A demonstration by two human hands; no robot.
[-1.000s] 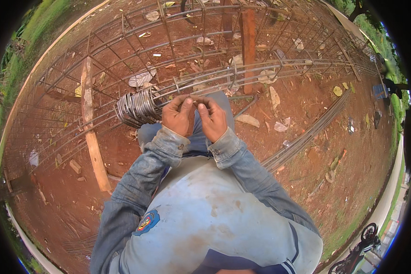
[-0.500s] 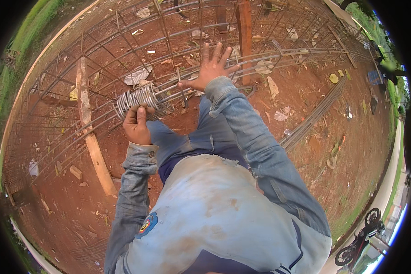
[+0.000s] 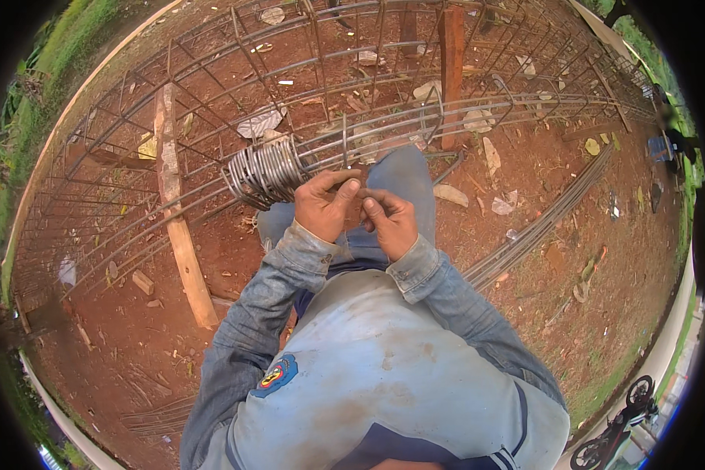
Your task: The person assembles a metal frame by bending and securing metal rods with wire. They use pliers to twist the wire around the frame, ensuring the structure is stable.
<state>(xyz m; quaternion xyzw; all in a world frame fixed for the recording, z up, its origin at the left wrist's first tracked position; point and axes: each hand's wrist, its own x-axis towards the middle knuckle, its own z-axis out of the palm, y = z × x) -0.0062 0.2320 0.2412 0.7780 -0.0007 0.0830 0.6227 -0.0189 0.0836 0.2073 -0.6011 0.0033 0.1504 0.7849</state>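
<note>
In front of my lap, my left hand [image 3: 325, 207] and my right hand [image 3: 392, 224] are close together, fingertips nearly meeting. Each has thumb and fingers pinched; whatever they hold is too thin or hidden to make out. Just left of my left hand, a bundle of bent steel stirrups [image 3: 260, 174] is threaded round the long rebar rods [image 3: 377, 135]. A single stirrup [image 3: 345, 141] stands on the rods beyond my fingers. Neither hand visibly touches the rods.
A rebar cage [image 3: 235, 70] stretches across the far side. A wooden plank [image 3: 184, 254] supports the rods at left, and a wooden post [image 3: 451, 86] stands behind them. Loose rods [image 3: 544, 207] lie on the soil at right. A motorcycle [image 3: 615, 427] is at lower right.
My right hand, spread over the rods before, has drawn back toward my lap with its fingers closed. My left hand has left the stirrup bundle and moved right to meet it.
</note>
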